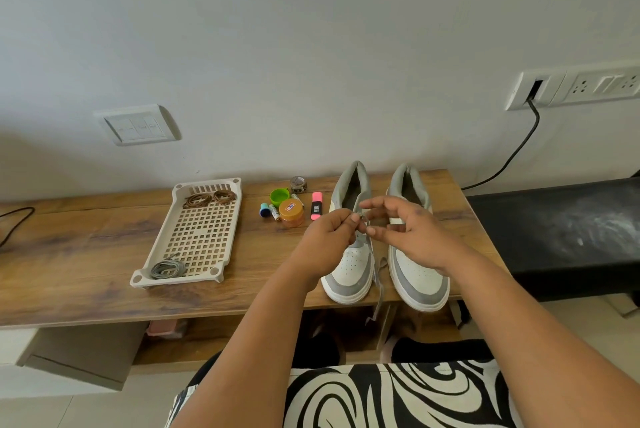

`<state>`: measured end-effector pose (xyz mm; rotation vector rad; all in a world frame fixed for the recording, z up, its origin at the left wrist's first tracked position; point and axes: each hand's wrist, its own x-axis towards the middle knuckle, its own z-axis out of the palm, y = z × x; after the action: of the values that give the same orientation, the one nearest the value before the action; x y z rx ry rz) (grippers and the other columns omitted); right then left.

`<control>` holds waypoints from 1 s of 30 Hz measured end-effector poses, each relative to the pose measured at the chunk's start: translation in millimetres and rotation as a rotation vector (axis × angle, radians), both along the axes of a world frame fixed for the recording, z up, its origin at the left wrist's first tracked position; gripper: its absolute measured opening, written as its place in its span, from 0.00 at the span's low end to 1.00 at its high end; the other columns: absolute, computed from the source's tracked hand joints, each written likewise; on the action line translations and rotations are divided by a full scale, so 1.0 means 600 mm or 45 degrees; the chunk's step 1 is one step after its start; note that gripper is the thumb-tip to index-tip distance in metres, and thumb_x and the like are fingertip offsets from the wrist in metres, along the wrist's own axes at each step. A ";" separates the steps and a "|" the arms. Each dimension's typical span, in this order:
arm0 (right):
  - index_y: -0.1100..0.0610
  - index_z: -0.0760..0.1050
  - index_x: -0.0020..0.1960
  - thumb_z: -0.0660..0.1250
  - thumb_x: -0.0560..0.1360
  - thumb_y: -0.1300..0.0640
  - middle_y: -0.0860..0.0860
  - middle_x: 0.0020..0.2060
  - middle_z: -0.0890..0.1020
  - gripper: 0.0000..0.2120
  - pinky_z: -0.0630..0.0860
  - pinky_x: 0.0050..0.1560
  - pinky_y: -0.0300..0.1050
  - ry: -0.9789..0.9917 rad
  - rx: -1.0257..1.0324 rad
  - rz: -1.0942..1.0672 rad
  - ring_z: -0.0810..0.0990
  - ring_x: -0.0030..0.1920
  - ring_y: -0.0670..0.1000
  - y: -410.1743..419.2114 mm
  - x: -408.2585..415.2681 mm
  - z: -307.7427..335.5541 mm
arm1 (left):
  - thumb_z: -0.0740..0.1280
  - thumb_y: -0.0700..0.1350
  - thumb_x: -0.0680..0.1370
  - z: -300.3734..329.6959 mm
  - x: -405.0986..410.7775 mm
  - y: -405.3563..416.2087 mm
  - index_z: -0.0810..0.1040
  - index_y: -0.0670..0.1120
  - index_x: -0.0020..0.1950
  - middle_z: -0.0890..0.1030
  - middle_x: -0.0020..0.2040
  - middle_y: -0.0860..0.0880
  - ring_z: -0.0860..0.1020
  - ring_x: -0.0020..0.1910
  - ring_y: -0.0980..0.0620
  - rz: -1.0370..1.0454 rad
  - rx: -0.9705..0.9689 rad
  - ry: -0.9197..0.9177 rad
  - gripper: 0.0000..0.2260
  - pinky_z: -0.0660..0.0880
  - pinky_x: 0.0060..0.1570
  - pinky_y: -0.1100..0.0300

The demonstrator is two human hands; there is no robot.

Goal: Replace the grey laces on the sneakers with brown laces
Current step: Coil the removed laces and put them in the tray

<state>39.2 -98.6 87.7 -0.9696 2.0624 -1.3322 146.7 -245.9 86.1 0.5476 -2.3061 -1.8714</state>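
Centre frame: the left hand is pinching a flat grey lace above the left-hand white-and-grey sneaker; the right hand is hovering with fingers loosely spread, seemingly touching it. Brown coiled laces are lying in the cream perforated plastic tray, centre left, on the wooden table.

Wall: plain, pale grey
Switch plate: on wall, left
Socket panel: right, black cable plugged in
Table: wood
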 end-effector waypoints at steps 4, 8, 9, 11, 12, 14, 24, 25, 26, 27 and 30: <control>0.45 0.75 0.62 0.70 0.76 0.60 0.49 0.42 0.82 0.17 0.77 0.54 0.39 -0.125 -0.122 -0.010 0.82 0.49 0.46 -0.005 0.001 0.001 | 0.58 0.46 0.84 0.002 0.002 -0.002 0.79 0.44 0.47 0.72 0.31 0.59 0.68 0.33 0.60 0.010 0.014 0.009 0.13 0.68 0.40 0.65; 0.53 0.79 0.55 0.66 0.78 0.64 0.49 0.38 0.78 0.10 0.77 0.44 0.36 -0.418 -0.352 -0.080 0.79 0.42 0.45 0.004 -0.006 0.012 | 0.58 0.46 0.85 0.004 0.005 -0.001 0.80 0.43 0.48 0.70 0.33 0.55 0.67 0.33 0.58 -0.033 0.006 -0.037 0.14 0.67 0.39 0.66; 0.52 0.81 0.53 0.65 0.78 0.63 0.50 0.38 0.76 0.09 0.75 0.41 0.36 -0.468 -0.393 -0.098 0.76 0.39 0.45 0.005 -0.008 0.013 | 0.57 0.46 0.85 0.007 0.006 0.000 0.79 0.42 0.49 0.69 0.32 0.54 0.66 0.32 0.58 -0.073 0.049 -0.037 0.14 0.66 0.37 0.67; 0.50 0.82 0.49 0.66 0.77 0.62 0.50 0.38 0.74 0.09 0.69 0.36 0.36 -0.456 -0.432 -0.126 0.70 0.36 0.43 0.007 -0.010 0.015 | 0.56 0.46 0.85 0.016 0.008 0.003 0.78 0.41 0.50 0.66 0.31 0.54 0.64 0.30 0.58 -0.165 0.178 -0.028 0.14 0.63 0.34 0.68; 0.49 0.83 0.48 0.66 0.77 0.61 0.49 0.38 0.75 0.09 0.68 0.35 0.35 -0.407 -0.427 -0.136 0.71 0.36 0.42 0.007 -0.009 0.018 | 0.56 0.46 0.85 0.021 0.009 0.003 0.78 0.42 0.49 0.65 0.30 0.53 0.62 0.29 0.58 -0.200 0.269 -0.016 0.14 0.61 0.33 0.67; 0.49 0.83 0.47 0.68 0.77 0.61 0.41 0.37 0.80 0.08 0.72 0.39 0.31 -0.191 -0.367 -0.154 0.75 0.38 0.38 0.006 -0.007 0.019 | 0.56 0.46 0.85 0.029 0.013 0.000 0.78 0.43 0.48 0.63 0.30 0.52 0.60 0.29 0.56 -0.227 0.485 0.033 0.14 0.59 0.33 0.65; 0.57 0.81 0.51 0.62 0.79 0.52 0.46 0.38 0.78 0.12 0.69 0.43 0.36 0.988 -0.219 -0.088 0.74 0.41 0.41 -0.033 0.026 -0.008 | 0.61 0.48 0.79 0.047 0.019 -0.014 0.84 0.42 0.52 0.68 0.31 0.54 0.62 0.24 0.59 -0.123 1.173 0.308 0.15 0.52 0.26 0.68; 0.57 0.80 0.49 0.61 0.80 0.54 0.45 0.37 0.79 0.10 0.71 0.41 0.39 0.922 -0.199 -0.062 0.76 0.39 0.43 -0.038 0.036 -0.012 | 0.60 0.48 0.79 0.046 0.017 -0.014 0.83 0.42 0.55 0.70 0.33 0.53 0.63 0.25 0.59 -0.108 1.176 0.328 0.15 0.53 0.25 0.68; 0.55 0.79 0.48 0.62 0.80 0.56 0.43 0.36 0.78 0.08 0.73 0.40 0.40 0.830 -0.181 -0.037 0.77 0.38 0.43 -0.042 0.043 -0.016 | 0.60 0.47 0.80 0.045 0.016 -0.013 0.81 0.41 0.58 0.73 0.35 0.53 0.65 0.26 0.59 -0.077 1.151 0.347 0.15 0.54 0.25 0.69; 0.53 0.78 0.47 0.62 0.80 0.59 0.40 0.35 0.78 0.07 0.73 0.39 0.37 0.756 -0.166 -0.027 0.78 0.37 0.42 -0.045 0.048 -0.017 | 0.60 0.46 0.81 0.043 0.014 -0.013 0.79 0.41 0.60 0.77 0.38 0.52 0.68 0.28 0.60 -0.030 1.101 0.365 0.14 0.56 0.24 0.69; 0.52 0.79 0.50 0.62 0.82 0.59 0.38 0.33 0.80 0.08 0.70 0.35 0.29 0.584 -0.141 -0.058 0.79 0.33 0.41 -0.047 0.054 -0.014 | 0.57 0.42 0.84 0.039 0.010 -0.008 0.76 0.42 0.66 0.84 0.52 0.49 0.79 0.40 0.58 0.120 0.960 0.429 0.14 0.67 0.27 0.69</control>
<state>71.5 -126.9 79.1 -1.3902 2.3708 -1.3539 152.8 -250.9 109.5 0.3508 -1.3057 -2.5152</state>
